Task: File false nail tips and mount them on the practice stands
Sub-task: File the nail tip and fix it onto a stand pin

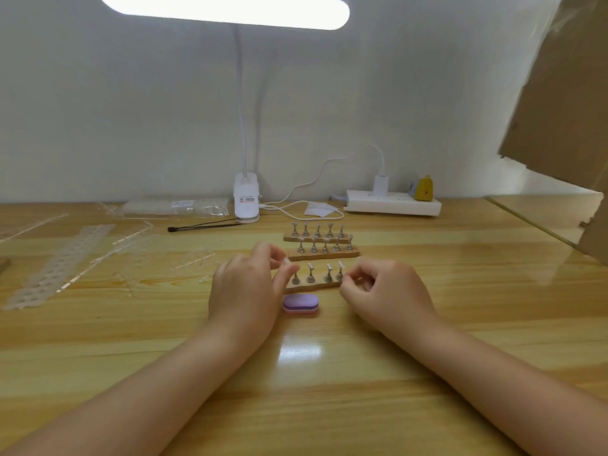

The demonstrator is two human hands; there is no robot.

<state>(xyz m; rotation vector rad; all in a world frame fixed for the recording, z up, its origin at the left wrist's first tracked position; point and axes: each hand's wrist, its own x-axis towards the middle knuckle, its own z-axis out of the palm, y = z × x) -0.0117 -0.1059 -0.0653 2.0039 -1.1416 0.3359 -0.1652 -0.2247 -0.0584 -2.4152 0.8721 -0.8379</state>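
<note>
Head view: a person sits at a wooden table [329, 406] with both bare forearms stretched forward to a group of small practice stands.
Left hand [245, 291]: fingers curled; the thumb and forefinger seem to pinch a clear nail tip [287, 261] just above the left end of the nearest stand, though the tip is small and pale, so this is hard to confirm.
Right hand [383, 291]: fingers curled inward at the right end of the same stand; whether they pinch one of its pegs or a tip cannot be told.
Nearest stand [312, 284]: a wooden bar between the two hands with four metal pegs showing upright, each carrying a pale tip.
Middle stand [324, 255]: a second wooden bar just behind the first, with five metal pegs.
Far stand [316, 238]: a third bar behind that, also with five pegs.
Nail buffer [301, 303]: a purple and pink oval block lying flat on the table, just in front of the nearest stand and just beside the left hand.
Plastic strips [62, 264]: clear sprue frames and strips scattered on the left part of the table.
Desk lamp [246, 199]: a white clip base at the back edge, its lit head overhead.
Power strip [393, 202]: white, by the wall at the right, with a plug and cable in it.
Cardboard [566, 103]: a brown sheet leaning in at the right.
</note>
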